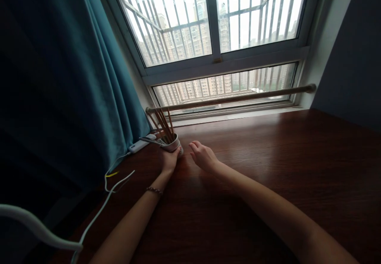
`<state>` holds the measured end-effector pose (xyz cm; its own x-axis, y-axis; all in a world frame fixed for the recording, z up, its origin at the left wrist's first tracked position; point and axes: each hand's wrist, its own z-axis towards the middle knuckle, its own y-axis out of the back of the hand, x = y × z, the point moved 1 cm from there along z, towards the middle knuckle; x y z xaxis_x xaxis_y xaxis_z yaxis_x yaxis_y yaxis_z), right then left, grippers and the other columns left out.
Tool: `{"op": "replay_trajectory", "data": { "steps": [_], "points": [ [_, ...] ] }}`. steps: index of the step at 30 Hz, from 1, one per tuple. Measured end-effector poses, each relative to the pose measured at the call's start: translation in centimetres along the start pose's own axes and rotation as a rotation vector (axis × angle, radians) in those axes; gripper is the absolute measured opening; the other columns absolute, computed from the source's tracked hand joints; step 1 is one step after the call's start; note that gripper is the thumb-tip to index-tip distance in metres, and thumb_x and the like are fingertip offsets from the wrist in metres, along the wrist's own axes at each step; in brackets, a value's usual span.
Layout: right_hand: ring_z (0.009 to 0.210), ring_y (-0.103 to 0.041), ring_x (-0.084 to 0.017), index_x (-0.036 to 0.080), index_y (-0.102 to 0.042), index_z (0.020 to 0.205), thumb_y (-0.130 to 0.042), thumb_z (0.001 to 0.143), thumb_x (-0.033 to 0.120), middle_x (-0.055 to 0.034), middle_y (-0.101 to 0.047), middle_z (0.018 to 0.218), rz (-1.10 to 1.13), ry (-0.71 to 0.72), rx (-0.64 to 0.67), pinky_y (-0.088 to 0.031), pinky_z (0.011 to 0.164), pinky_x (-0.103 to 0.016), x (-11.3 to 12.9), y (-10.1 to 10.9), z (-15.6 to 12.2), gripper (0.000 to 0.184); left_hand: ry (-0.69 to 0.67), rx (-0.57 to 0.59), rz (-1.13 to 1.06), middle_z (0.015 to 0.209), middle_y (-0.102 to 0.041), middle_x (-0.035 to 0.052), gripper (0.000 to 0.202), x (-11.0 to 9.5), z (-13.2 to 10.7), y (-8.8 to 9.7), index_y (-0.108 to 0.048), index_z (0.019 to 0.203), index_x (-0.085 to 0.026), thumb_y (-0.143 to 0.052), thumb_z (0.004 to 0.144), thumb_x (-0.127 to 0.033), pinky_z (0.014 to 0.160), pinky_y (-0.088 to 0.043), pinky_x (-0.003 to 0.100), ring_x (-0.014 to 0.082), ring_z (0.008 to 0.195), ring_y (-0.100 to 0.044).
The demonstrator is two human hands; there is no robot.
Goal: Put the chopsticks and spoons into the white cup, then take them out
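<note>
My left hand is wrapped round a pale cylindrical pen holder, which stands on the brown wooden tabletop. Several thin brown wooden sticks rise from the holder, their kind too small to tell. A grey metallic item, perhaps a pen or scissors, leans out over its left side. Just right of the holder, apart from it, my right hand hovers above the wood. Its fingers are loosely bent with a gap to the thumb, and I see nothing in them. My left palm is partly hidden behind the wrist.
A white power strip lies left of the holder, beside the teal curtain. White cables run along the left side of the tabletop. A horizontal rail crosses before the barred window at the back.
</note>
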<state>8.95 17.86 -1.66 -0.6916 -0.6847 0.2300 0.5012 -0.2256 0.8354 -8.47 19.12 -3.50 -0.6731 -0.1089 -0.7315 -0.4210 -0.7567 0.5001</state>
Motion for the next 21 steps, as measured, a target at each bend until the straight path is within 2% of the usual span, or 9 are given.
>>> {"op": "replay_trajectory", "data": {
  "steps": [4, 9, 14, 21],
  "points": [
    [0.089, -0.059, -0.020, 0.016, -0.049, 0.106, -0.036, 0.089, 0.024, -0.0093, -0.055, 0.108, -0.022, -0.044, 0.046, -0.046, 0.069, -0.028, -0.5, -1.5, -0.9, 0.023, 0.048, -0.035, 0.082, 0.112, -0.054, 0.0090, 0.032, 2.0, 0.6, 0.3, -0.051, 0.112, -0.013, -0.051, 0.086, -0.031, 0.083, -0.047, 0.041, 0.0198, 0.098, -0.055],
    [0.086, -0.059, -0.021, 0.017, -0.048, 0.109, -0.034, 0.090, 0.028, -0.0088, -0.056, 0.105, -0.050, -0.073, 0.079, -0.046, 0.067, -0.029, -0.5, -2.2, -1.3, 0.026, 0.111, -0.067, 0.169, 0.113, -0.053, 0.0093, 0.034, 3.5, 1.2, -0.2, -0.050, 0.113, -0.013, -0.051, 0.086, -0.033, 0.084, -0.046, 0.042, 0.0205, 0.100, -0.054],
    [0.089, -0.058, -0.021, 0.017, -0.048, 0.108, -0.033, 0.090, 0.029, -0.0103, -0.057, 0.103, -0.068, -0.082, 0.121, -0.045, 0.070, -0.029, -0.4, -2.6, -1.5, 0.026, 0.152, -0.088, 0.233, 0.116, -0.051, 0.0103, 0.038, 4.2, 1.5, -0.6, -0.049, 0.115, -0.013, -0.051, 0.085, -0.036, 0.087, -0.043, 0.044, 0.0224, 0.104, -0.052],
    [0.088, -0.058, -0.022, 0.016, -0.049, 0.104, -0.035, 0.089, 0.026, -0.0103, -0.058, 0.100, -0.063, -0.072, 0.125, -0.044, 0.068, -0.029, -0.5, -3.4, -1.8, 0.023, 0.127, -0.099, 0.208, 0.119, -0.050, 0.0107, 0.040, 4.3, 1.4, -0.4, -0.048, 0.117, -0.014, -0.052, 0.085, -0.036, 0.090, -0.041, 0.046, 0.0237, 0.107, -0.050]
  ]
}}
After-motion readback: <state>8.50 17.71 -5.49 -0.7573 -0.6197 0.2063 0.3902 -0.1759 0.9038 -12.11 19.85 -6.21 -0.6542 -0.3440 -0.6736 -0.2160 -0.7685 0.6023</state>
